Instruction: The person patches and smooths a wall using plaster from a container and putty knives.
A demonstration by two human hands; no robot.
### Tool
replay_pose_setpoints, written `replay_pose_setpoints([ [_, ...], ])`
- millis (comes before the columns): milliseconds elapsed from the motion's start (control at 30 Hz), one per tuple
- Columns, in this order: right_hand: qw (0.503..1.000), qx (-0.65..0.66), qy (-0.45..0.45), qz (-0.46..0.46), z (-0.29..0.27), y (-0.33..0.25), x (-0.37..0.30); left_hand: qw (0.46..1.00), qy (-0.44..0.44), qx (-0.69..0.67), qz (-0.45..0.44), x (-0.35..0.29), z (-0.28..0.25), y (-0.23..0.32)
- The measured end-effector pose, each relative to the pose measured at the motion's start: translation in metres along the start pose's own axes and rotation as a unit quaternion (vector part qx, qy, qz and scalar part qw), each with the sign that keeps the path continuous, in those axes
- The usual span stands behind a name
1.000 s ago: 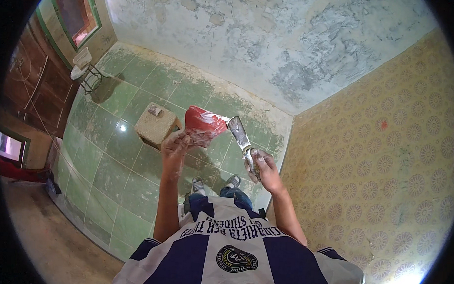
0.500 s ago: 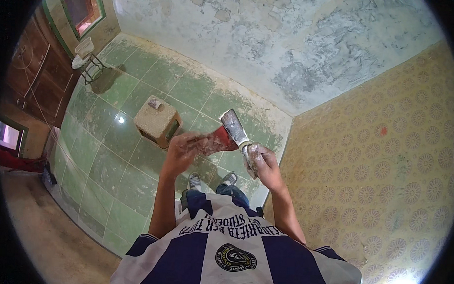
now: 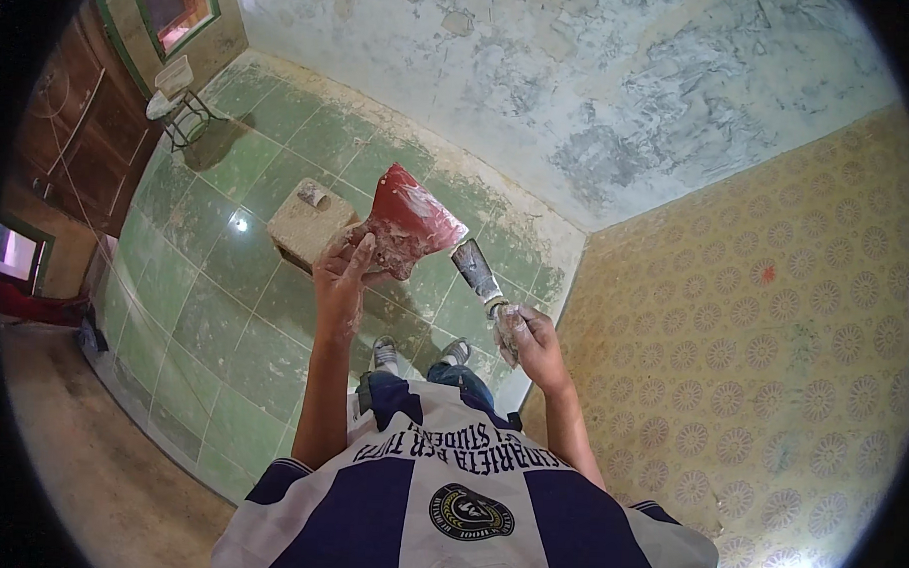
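My left hand [image 3: 346,272] grips the narrow end of a red plastic spreader [image 3: 417,215], its broad face smeared with pale filler and turned up toward me. In my right hand [image 3: 531,342] is the handle of a metal putty knife [image 3: 476,270], its blade pointing up and to the left. The blade's tip lies close to the spreader's right edge; whether they touch I cannot tell. Pale residue coats the fingers of both hands.
A dusty box-shaped stool [image 3: 307,219] with a small cup-like item on top stands beyond my left hand. Farther left is a small stand [image 3: 185,114] holding a pale container. Ahead rises a patchy plastered wall [image 3: 581,98]; patterned wallpaper [image 3: 744,294] covers the right wall.
The red spreader has tipped upward and now shows its broad face. The putty knife has come off it and dropped slightly lower, to its right.
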State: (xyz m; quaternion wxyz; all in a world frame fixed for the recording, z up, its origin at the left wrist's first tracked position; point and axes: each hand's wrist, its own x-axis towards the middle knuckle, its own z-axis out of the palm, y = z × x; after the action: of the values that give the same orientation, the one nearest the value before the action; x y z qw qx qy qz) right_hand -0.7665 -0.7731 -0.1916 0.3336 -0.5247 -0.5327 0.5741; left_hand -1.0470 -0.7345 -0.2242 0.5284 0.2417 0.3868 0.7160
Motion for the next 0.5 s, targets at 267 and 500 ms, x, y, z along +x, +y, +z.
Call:
replay_pose_setpoints([
  [267, 0.999, -0.027, 0.008, -0.025, 0.005, 0.0, 0.01, 0.998, -0.057, 0.018, 0.001, 0.001, -0.005, -0.002],
  [500, 0.998, 0.042, 0.012, -0.034, -0.009, -0.008, 0.003, 1.0, -0.013, -0.008, 0.006, 0.004, -0.004, 0.003],
])
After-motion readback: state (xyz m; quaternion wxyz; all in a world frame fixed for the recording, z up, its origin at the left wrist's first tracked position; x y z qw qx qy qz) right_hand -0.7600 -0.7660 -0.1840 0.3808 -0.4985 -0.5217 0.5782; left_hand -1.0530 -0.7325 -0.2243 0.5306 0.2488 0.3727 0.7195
